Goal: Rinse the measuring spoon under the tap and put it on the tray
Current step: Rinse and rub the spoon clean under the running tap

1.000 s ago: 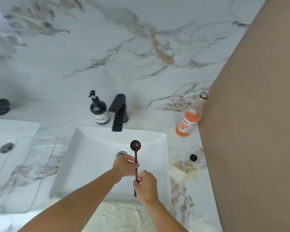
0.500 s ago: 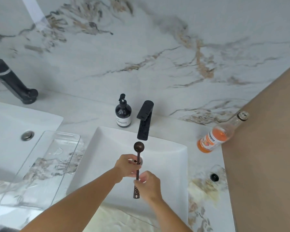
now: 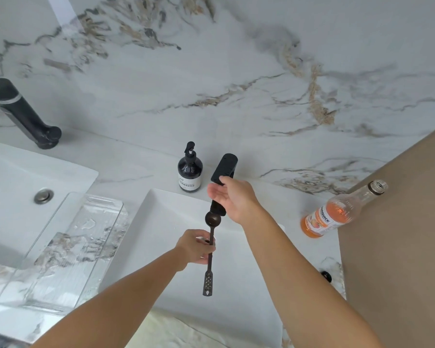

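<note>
Since a moment ago, right hand (image 3: 232, 200) has left the spoon (image 3: 210, 249) and now rests loosely open on the tap (image 3: 223, 169) handle. Left hand (image 3: 195, 246) alone pinches the spoon's stem, bowl up under the spout, over the sink (image 3: 246, 272). Left of it lies the clear tray (image 3: 68, 249); farther back stands a soap bottle (image 3: 190, 172).

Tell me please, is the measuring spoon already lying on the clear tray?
No, the measuring spoon is held by the left hand over the sink, while the clear tray sits apart to its left.
</note>
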Available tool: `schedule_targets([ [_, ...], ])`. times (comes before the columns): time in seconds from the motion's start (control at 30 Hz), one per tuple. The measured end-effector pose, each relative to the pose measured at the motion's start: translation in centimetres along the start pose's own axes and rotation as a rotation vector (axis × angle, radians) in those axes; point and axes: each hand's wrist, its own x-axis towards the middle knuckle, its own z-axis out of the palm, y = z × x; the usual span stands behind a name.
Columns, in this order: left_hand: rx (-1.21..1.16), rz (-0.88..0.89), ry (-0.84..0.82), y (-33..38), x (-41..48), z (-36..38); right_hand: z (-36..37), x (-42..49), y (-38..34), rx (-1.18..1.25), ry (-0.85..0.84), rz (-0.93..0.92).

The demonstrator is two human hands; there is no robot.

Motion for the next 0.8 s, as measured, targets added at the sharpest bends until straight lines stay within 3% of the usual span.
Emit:
schedule_targets([
  [0.2, 0.006, -0.005, 0.001, 0.1, 0.1, 0.0, 0.2, 0.3, -2.5, 0.126, -0.041, -0.068],
  [0.3, 0.016, -0.007, 0.004, 0.0, 0.1, 0.3, -1.1, 0.4, -2.3, 0.055, -0.038, -0.097],
  [0.4, 0.012, -0.006, -0.001, 0.0, 0.1, 0.6, -3.8, 1.3, 0.6, -0.120, 0.192, -0.156],
  [0.47, 0.003, -0.005, -0.004, -0.2, 0.1, 0.7, -5.4, 2.1, 3.8, -0.247, 0.305, -0.077],
  [0.57, 0.004, 0.003, -0.010, -0.5, 0.1, 0.9, -6.3, 2.4, 8.0, -0.329, 0.151, 0.122],
  [0.67, 0.007, 0.016, -0.031, -0.5, -0.2, 0.9, -6.3, 3.0, 9.5, -0.278, -0.007, 0.138],
  [0.8, -0.080, 0.009, -0.062, -0.3, -0.5, 0.7, -5.7, 4.5, 9.2, -0.479, 0.198, 0.020],
])
